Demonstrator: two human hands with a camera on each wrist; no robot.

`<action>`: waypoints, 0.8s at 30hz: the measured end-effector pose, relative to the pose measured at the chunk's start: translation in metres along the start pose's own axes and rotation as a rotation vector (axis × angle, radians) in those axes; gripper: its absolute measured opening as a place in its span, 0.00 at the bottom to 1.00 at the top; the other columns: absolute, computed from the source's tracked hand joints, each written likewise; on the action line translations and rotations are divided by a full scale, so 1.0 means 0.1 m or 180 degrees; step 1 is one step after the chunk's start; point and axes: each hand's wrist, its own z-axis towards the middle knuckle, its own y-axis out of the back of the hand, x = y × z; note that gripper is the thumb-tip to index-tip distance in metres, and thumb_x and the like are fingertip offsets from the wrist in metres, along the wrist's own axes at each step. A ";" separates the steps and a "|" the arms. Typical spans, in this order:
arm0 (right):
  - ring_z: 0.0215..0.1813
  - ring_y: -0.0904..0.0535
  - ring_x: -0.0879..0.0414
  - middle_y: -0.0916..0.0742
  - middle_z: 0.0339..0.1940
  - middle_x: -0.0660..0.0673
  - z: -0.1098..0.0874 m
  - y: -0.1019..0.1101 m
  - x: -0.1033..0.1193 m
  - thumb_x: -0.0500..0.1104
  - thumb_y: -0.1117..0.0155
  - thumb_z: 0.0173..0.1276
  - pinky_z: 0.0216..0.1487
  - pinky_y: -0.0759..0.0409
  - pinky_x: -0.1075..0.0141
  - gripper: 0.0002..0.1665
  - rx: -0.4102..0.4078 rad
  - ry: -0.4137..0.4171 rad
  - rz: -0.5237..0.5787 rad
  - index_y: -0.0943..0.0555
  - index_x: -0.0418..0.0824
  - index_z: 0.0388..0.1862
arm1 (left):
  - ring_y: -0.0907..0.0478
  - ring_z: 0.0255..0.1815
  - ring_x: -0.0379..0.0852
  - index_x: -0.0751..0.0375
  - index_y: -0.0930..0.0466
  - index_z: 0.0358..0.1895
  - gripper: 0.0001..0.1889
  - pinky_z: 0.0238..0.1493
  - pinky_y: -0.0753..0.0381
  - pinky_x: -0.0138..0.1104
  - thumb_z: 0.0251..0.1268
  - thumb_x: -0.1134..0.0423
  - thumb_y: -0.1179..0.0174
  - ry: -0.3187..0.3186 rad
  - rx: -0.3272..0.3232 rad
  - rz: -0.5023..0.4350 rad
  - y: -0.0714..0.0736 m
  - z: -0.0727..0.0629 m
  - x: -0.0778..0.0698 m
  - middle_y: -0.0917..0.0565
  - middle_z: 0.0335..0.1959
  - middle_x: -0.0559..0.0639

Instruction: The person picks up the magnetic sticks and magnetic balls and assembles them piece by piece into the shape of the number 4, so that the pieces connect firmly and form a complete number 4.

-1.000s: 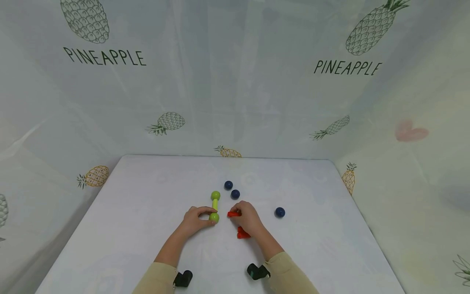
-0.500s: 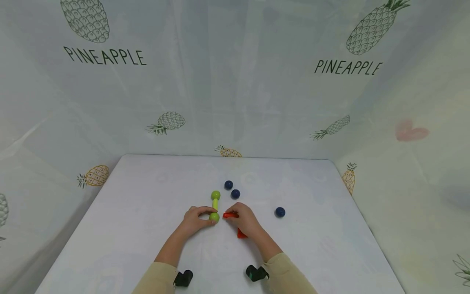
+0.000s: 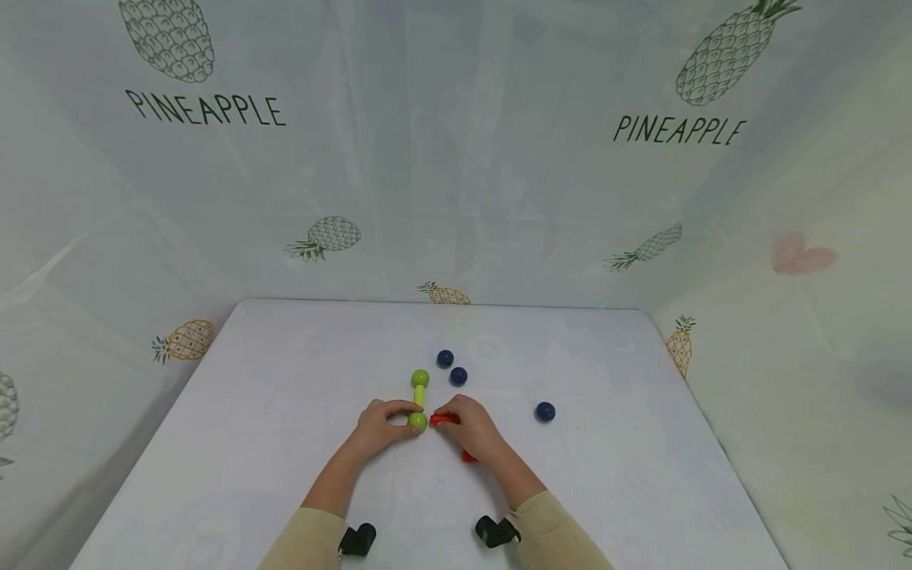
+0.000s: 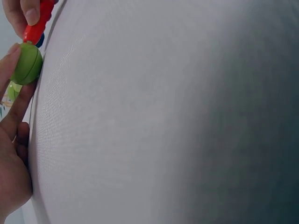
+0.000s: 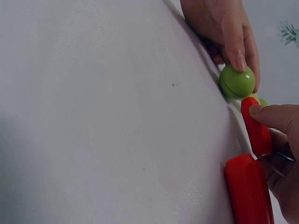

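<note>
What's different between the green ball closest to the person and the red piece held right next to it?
The green ball is round, while the red piece is long and narrow. The green ball is in the left grip; the red piece is in the right grip. The green ball has no long axis to aim, whereas the red piece points toward it. Both are held with fingers and thumb.

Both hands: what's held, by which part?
Left hand pinches the nearer green ball by its sides; right hand pinches a red stick just behind its ball-side end.
</note>
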 end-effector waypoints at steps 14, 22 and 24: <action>0.37 0.26 0.61 0.19 0.35 0.54 0.01 -0.01 0.04 0.40 0.29 0.63 0.41 0.26 0.68 0.10 0.0028 0.0033 0.0026 0.12 0.42 0.44 | 0.32 0.43 0.44 0.40 0.13 0.44 0.16 0.46 0.32 0.44 0.49 0.53 0.24 0.0006 0.0024 0.0007 0.00 0.00 0.00 0.19 0.39 0.36; 0.37 0.26 0.60 0.18 0.37 0.54 0.00 0.00 0.04 0.40 0.30 0.64 0.41 0.25 0.67 0.13 -0.0024 -0.0053 0.0065 0.14 0.42 0.47 | 0.32 0.44 0.43 0.40 0.13 0.43 0.16 0.47 0.32 0.45 0.49 0.54 0.24 0.0012 0.0008 0.0038 -0.01 0.00 0.00 0.18 0.38 0.35; 0.38 0.25 0.59 0.18 0.37 0.53 0.00 0.02 0.04 0.41 0.30 0.64 0.41 0.24 0.66 0.13 -0.0061 -0.0104 0.0126 0.14 0.42 0.48 | 0.31 0.44 0.43 0.40 0.13 0.43 0.16 0.47 0.32 0.45 0.49 0.54 0.24 0.0005 -0.0004 0.0062 -0.01 0.01 0.00 0.17 0.38 0.35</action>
